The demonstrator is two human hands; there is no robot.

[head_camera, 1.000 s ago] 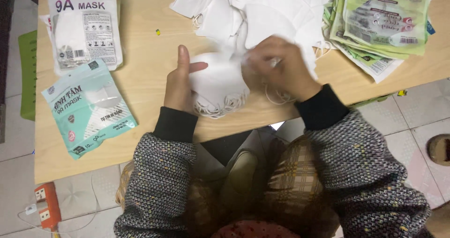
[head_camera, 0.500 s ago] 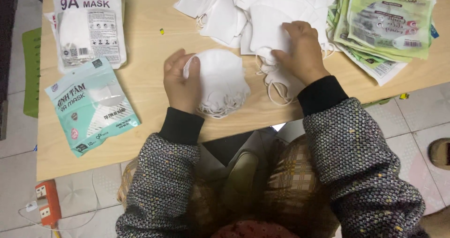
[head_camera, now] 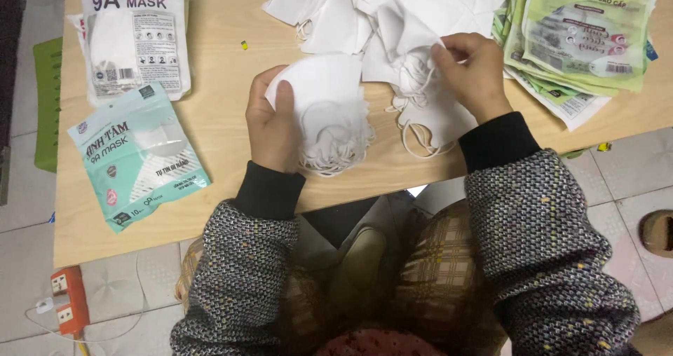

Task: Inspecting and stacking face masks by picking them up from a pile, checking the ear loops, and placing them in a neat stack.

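My left hand [head_camera: 272, 121] grips a small stack of folded white masks [head_camera: 329, 111] by its left edge, near the front of the wooden table [head_camera: 210, 69]. The stack's ear loops hang over the table's front edge. My right hand [head_camera: 473, 72] pinches one white mask [head_camera: 420, 83] at the edge of a loose heap of white masks [head_camera: 371, 5] that spreads across the far middle of the table. That mask's loops trail down towards me.
A teal mask packet [head_camera: 137, 156] lies at the front left, with white mask packets [head_camera: 130, 37] behind it. A pile of green flat packets [head_camera: 582, 33] sits at the far right. An orange power strip [head_camera: 66, 300] lies on the tiled floor at left.
My right hand left the stack and moved up and right to the heap, where it now pinches a single mask. My left hand shifted to grip the stack's left edge.
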